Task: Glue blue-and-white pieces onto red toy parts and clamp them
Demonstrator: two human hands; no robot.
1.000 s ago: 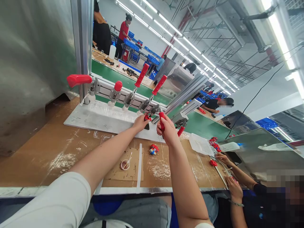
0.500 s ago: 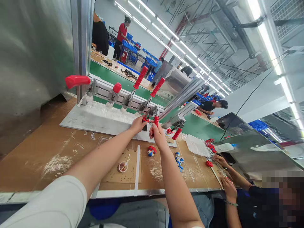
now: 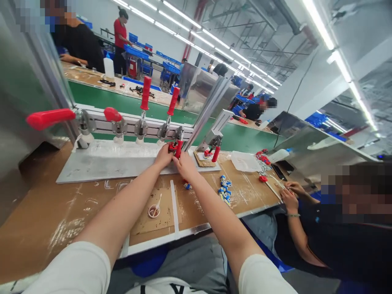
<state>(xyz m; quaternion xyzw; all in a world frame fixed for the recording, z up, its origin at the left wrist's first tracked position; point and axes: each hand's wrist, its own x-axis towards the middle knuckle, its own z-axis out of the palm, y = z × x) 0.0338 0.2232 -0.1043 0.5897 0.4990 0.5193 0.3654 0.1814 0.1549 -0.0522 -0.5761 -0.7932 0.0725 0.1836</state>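
My left hand (image 3: 163, 157) is closed at a small red part (image 3: 171, 148) under a toggle clamp; the fingertips and much of the part are hidden. Right beside it, my right hand (image 3: 185, 165) has its fingers at the lower end of that clamp's red handle (image 3: 179, 148), which points downward. Both hands are over the right portion of a grey metal plate (image 3: 101, 165). Below my right forearm, a red and blue piece (image 3: 188, 185) is partly covered. Blue, white and yellow pieces (image 3: 225, 190) lie on the bench to the right.
More red-handled toggle clamps (image 3: 145, 94) line a metal rail. Another clamp (image 3: 216, 152) presses at a wooden block (image 3: 205, 161). A small cup (image 3: 154, 210) with a stick rests on cardboard (image 3: 167, 224). At right, a co-worker's hands (image 3: 289, 196) work near red parts (image 3: 262, 157).
The view has shifted, so the clamps appear further left. My right hand has come closer to my left, and remains at the red clamp handle.
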